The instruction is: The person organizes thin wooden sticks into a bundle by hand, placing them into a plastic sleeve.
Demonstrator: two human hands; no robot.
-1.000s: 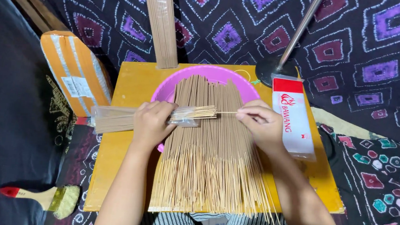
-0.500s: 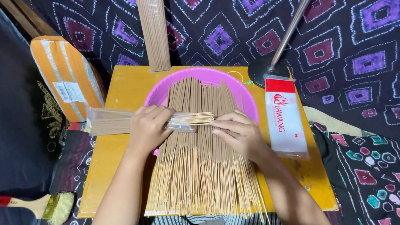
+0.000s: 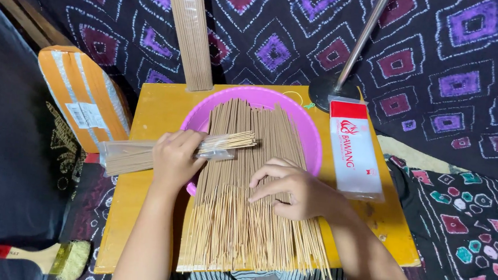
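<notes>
Left hand (image 3: 175, 158) is wrapped around a packet (image 3: 138, 155) at the board's (image 3: 161, 104) left edge, right hand (image 3: 293, 190) lies fingers spread on the sticks (image 3: 241, 218).

incense sticks (image 3: 248, 207): thin bamboo-like cores, upper part coated in matt, powdery brown; bare pale ends below.
packed bundle (image 3: 138, 155): the same sticks in a clear, glossy plastic sleeve, held in the left hand (image 3: 175, 157).
basin (image 3: 310, 134): smooth pink plastic, slight sheen.
board (image 3: 160, 110): yellow-painted wood, smooth and worn.
flat packet (image 3: 352, 153): glossy plastic, red and white.
stand pole (image 3: 365, 35): polished metal.
backdrop cloth (image 3: 450, 68): matt printed fabric.
brush (image 3: 43, 255): wooden handle, coarse bristles.
</notes>
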